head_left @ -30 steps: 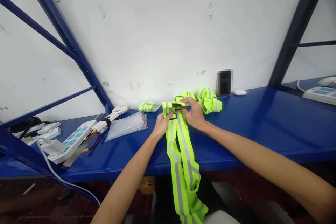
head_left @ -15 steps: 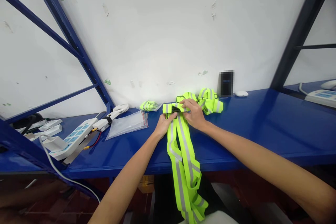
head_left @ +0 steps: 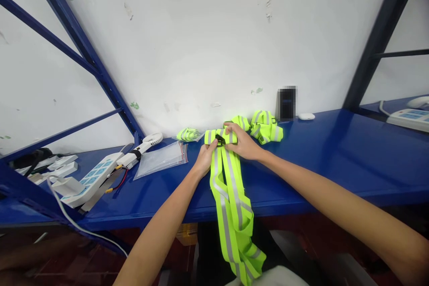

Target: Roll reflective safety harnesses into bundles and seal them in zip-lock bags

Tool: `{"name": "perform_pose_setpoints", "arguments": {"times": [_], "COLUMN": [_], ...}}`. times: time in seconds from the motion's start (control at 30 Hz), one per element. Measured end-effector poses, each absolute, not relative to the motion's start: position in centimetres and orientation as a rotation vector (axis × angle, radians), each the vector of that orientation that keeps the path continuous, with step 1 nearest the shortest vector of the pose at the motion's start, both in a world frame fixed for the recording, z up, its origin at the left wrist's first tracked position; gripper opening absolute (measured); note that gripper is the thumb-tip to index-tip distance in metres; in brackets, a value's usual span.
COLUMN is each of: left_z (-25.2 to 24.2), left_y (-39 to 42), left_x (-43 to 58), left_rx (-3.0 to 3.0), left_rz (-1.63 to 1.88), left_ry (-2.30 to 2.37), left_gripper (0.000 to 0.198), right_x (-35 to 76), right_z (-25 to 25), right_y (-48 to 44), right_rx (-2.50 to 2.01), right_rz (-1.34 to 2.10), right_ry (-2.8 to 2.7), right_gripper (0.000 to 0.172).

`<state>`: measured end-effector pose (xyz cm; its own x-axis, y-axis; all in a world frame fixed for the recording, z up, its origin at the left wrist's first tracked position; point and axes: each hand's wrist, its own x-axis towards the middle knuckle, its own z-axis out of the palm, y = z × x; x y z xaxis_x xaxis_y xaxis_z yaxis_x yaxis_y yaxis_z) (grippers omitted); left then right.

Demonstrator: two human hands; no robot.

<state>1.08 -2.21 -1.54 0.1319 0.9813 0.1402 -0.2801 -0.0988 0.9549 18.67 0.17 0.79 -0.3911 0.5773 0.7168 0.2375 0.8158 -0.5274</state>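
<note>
A neon yellow reflective strap [head_left: 231,187] with grey stripes hangs from the bench over its front edge toward my lap. Its upper end is folded into a flat band, with a black buckle [head_left: 220,140] near the middle. My left hand [head_left: 205,157] grips the left part of the fold, thumb beside the buckle. On the right part, my right hand [head_left: 244,142] is closed with thumb and fingers pinching the band. Behind my right hand lie more bundled yellow straps [head_left: 266,127], and a folded yellow strap [head_left: 188,134] rests on clear plastic to the left.
Clear zip bags [head_left: 161,159] lie left of my hands on the blue bench [head_left: 321,156]. Beyond them are a white handheld fan [head_left: 152,140] and a power strip [head_left: 95,178]. A dark pixelated object [head_left: 287,103] and a white case [head_left: 306,116] stand by the wall.
The folded band now shows more fully, its right part spread flatter under my right hand. Both hands keep hold of it, and the view has shifted slightly.
</note>
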Motion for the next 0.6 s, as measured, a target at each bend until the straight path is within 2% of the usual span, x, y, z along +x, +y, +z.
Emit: {"name": "perform_pose_setpoints", "arguments": {"times": [0.17, 0.23, 0.3, 0.5, 0.6], "left_z": [-1.2, -1.3, -1.6, -1.9, -1.9], "left_y": [-2.2, -2.0, -1.8, -1.5, -1.5], "left_x": [1.0, 0.9, 0.7, 0.4, 0.4], "left_rx": [1.146, 1.157, 1.157, 1.107, 1.078], "left_rz": [1.404, 1.425, 1.433, 1.418, 1.394], "left_ry": [0.765, 0.745, 0.741, 0.745, 0.727], "left_gripper": [0.053, 0.052, 0.051, 0.044, 0.043], "right_x": [18.4, 18.2, 18.1, 17.9, 17.8], "right_z": [0.8, 0.6, 0.3, -0.2, -0.2], "right_y": [0.6, 0.7, 0.8, 1.0, 0.7], "right_rx": [-0.749, -0.780, -0.739, -0.640, -0.629], "right_rz": [0.900, 1.126, 1.266, 1.201, 1.071], "right_ry": [-1.708, -1.611, -1.577, -1.565, -1.604], "right_gripper": [0.063, 0.066, 0.062, 0.060, 0.053]}}
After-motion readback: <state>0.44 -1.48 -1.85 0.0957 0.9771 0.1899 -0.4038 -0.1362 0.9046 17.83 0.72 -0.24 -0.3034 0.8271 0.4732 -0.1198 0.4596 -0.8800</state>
